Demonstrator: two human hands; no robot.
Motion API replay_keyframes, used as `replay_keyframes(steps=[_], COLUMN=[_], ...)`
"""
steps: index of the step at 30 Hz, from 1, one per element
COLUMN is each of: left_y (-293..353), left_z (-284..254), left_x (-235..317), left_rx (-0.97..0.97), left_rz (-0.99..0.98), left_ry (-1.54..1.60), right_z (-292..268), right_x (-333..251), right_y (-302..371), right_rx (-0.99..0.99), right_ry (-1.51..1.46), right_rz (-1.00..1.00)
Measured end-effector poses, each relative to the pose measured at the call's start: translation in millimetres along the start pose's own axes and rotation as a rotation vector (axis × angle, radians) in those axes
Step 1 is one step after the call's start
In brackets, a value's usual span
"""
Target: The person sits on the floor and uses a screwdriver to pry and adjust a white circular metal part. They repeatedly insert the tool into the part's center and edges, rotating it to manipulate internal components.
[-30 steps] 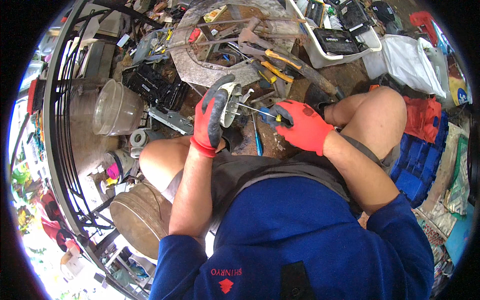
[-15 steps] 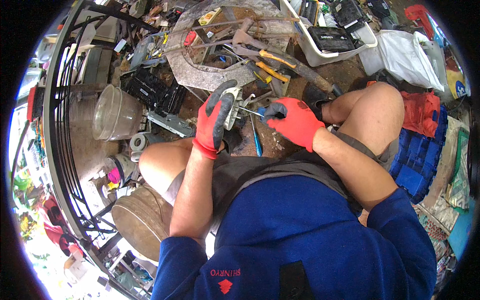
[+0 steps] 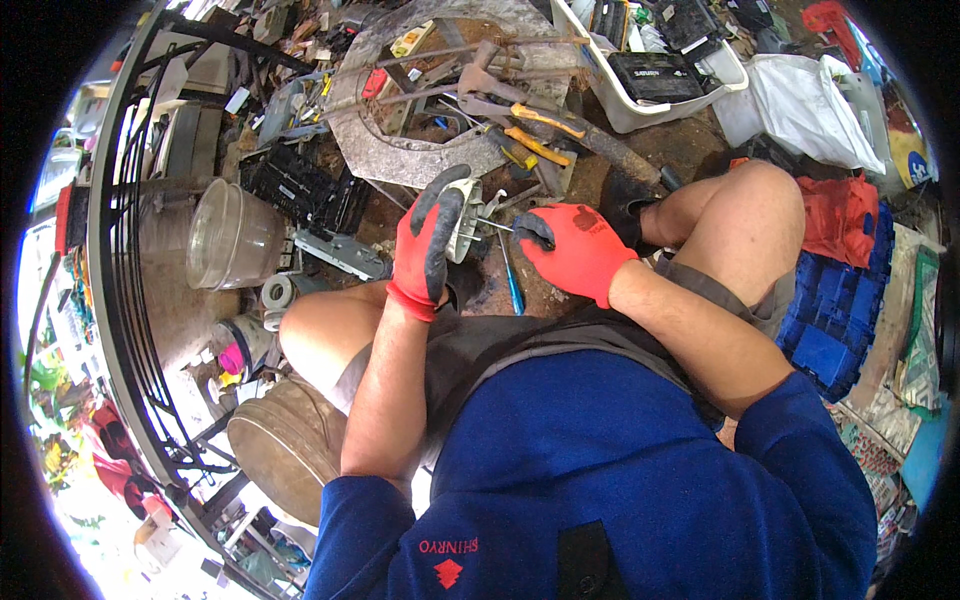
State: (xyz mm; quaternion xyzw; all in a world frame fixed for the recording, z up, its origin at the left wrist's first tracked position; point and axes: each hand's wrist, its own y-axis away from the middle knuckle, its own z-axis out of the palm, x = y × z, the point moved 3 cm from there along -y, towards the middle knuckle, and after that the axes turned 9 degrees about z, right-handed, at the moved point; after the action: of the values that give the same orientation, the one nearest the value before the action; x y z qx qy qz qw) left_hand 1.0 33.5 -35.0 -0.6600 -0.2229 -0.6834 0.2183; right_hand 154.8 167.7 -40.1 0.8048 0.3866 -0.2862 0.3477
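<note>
My left hand [image 3: 428,240], in a red glove with dark grey palm and fingers, grips a whitish plastic part [image 3: 466,222] from its left side. In my right hand [image 3: 573,250], gloved the same way, is a screwdriver; its thin metal shaft [image 3: 494,223] points left to the plastic part, and the closed fingers cover its handle. Whether the tip sits in a screw is too small to tell. Below, between my legs, a second screwdriver [image 3: 513,288] with a blue handle lies on the dirty ground.
Ahead lie a grey ring-shaped slab [image 3: 350,140], a hammer [image 3: 478,75] and orange-handled pliers [image 3: 540,147]. A white bin [image 3: 640,118] of black parts stands far right. Black plastic casings [image 3: 300,185] and a clear bucket [image 3: 235,235] are at left, beside a metal rack [image 3: 100,220].
My right hand has shifted slightly left toward the plastic part and turned, so its fingers now hide the screwdriver's blue handle. The left hand stays nearly in place.
</note>
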Motion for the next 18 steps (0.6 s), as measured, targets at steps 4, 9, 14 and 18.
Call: replay_keyframes(steps=[4, 9, 14, 18], left_y=[1, 4, 3, 2], left_z=[3, 5, 6, 5], left_x=[1, -9, -15, -18], left_rx=[-0.084, -0.038, 0.026, 0.035], left_rz=[0.17, 0.061, -0.101, -0.112], left_ry=[-0.142, -0.005, 0.178, 0.206], right_z=[-7, 1, -2, -4], right_x=[-5, 1, -4, -4], right_y=[6, 4, 7, 4], right_rx=[0.125, 0.165, 0.207, 0.17], right_ry=[0.136, 0.216, 0.175, 0.15], right_rz=[-0.022, -0.035, -0.073, -0.07])
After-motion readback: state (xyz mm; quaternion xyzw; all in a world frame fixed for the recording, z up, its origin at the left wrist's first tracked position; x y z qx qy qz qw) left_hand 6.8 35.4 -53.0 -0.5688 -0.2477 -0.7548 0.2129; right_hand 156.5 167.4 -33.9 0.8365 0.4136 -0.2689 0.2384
